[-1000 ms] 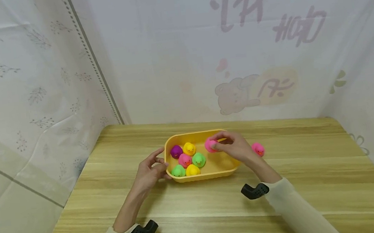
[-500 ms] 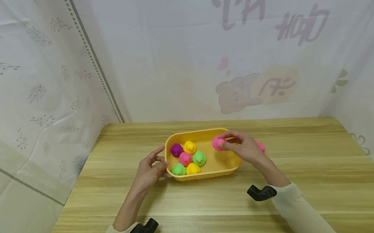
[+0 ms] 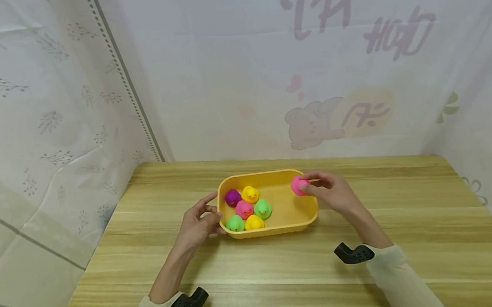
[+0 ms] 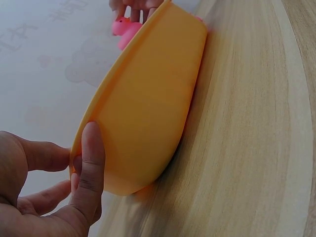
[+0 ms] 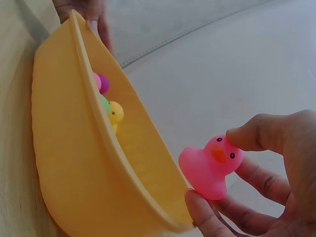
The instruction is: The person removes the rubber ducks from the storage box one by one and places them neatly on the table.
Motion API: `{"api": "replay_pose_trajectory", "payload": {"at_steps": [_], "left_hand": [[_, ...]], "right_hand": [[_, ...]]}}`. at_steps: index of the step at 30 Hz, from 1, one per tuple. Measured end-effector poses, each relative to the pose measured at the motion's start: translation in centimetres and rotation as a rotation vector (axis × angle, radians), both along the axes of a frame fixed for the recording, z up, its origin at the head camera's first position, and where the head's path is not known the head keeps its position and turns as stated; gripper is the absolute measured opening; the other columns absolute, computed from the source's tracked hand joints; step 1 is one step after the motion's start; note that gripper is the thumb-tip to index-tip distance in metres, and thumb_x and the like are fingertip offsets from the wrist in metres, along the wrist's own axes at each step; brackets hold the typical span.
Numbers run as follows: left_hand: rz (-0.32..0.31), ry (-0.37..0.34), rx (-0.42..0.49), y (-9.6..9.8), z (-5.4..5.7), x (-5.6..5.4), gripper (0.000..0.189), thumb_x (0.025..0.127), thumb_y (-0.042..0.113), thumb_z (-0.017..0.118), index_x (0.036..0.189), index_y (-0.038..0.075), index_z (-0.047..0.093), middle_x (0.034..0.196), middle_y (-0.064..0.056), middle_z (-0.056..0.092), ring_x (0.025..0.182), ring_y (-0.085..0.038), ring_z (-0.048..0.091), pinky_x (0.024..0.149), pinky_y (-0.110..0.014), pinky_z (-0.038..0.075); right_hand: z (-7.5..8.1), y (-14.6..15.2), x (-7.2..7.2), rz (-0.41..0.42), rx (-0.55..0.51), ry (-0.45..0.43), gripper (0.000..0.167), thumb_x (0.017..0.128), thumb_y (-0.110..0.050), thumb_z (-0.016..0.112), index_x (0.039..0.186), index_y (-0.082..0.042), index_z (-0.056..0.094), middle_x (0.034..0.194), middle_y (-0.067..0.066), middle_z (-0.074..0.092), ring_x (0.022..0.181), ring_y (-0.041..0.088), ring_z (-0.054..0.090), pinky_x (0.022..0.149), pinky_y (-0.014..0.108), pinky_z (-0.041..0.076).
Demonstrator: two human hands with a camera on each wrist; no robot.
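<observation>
A yellow plastic basin [image 3: 286,213] stands on the table, with several small rubber ducks in its left half. Among them are a purple duck [image 3: 233,198], a yellow duck [image 3: 250,194] and a green duck [image 3: 262,209]. My left hand [image 3: 196,226] grips the basin's left end; in the left wrist view its thumb [image 4: 93,158] lies along the outer wall. Above the basin's right end, my right hand [image 3: 336,193] pinches a pink rubber duck [image 5: 210,165] between thumb and fingers. The duck faces the right wrist camera, tilted.
The wooden table [image 3: 260,278] stretches around the basin. Behind it hangs a pale printed cloth [image 3: 229,89], and more cloth hangs at both sides. A bit of pink [image 4: 199,19] shows past the basin's far end in the left wrist view.
My right hand has carried the pink duck rightward, from over the basin's middle to its right rim. Another pink duck on the table is now hidden behind that hand. The left hand stays put.
</observation>
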State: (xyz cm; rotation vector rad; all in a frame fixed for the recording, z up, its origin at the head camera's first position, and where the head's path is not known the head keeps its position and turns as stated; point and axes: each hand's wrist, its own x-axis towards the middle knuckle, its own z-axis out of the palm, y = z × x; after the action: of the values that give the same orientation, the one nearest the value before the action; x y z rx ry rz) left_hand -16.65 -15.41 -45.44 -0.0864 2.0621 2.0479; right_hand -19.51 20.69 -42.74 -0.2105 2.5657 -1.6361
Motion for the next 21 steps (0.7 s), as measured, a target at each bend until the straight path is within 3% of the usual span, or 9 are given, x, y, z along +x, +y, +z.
{"api": "replay_pose_trajectory", "payload": {"at_steps": [10,21], "left_hand": [[-0.006,0.003,0.006,0.0,0.0,0.1,0.064,0.095,-0.005,0.060,0.155,0.007,0.042,0.108,-0.012,0.048,0.073,-0.015,0.065,0.069,-0.031,0.068],[-0.011,0.010,0.002,0.0,0.3,0.2,0.063,0.096,-0.005,0.060,0.155,0.006,0.041,0.107,-0.012,0.048,0.072,-0.014,0.065,0.070,-0.033,0.068]], "right_hand": [[0.2,2.2,0.2,-0.066,0.035,-0.061,0.042,0.093,-0.049,0.073,0.126,-0.022,0.070,0.125,0.007,0.070,0.107,0.022,0.065,0.087,0.034,0.054],[0.1,4.9,0.4,-0.092,0.019,-0.080,0.048,0.095,-0.048,0.070,0.131,-0.017,0.067,0.137,0.009,0.063,0.109,0.016,0.066,0.097,0.038,0.059]]}}
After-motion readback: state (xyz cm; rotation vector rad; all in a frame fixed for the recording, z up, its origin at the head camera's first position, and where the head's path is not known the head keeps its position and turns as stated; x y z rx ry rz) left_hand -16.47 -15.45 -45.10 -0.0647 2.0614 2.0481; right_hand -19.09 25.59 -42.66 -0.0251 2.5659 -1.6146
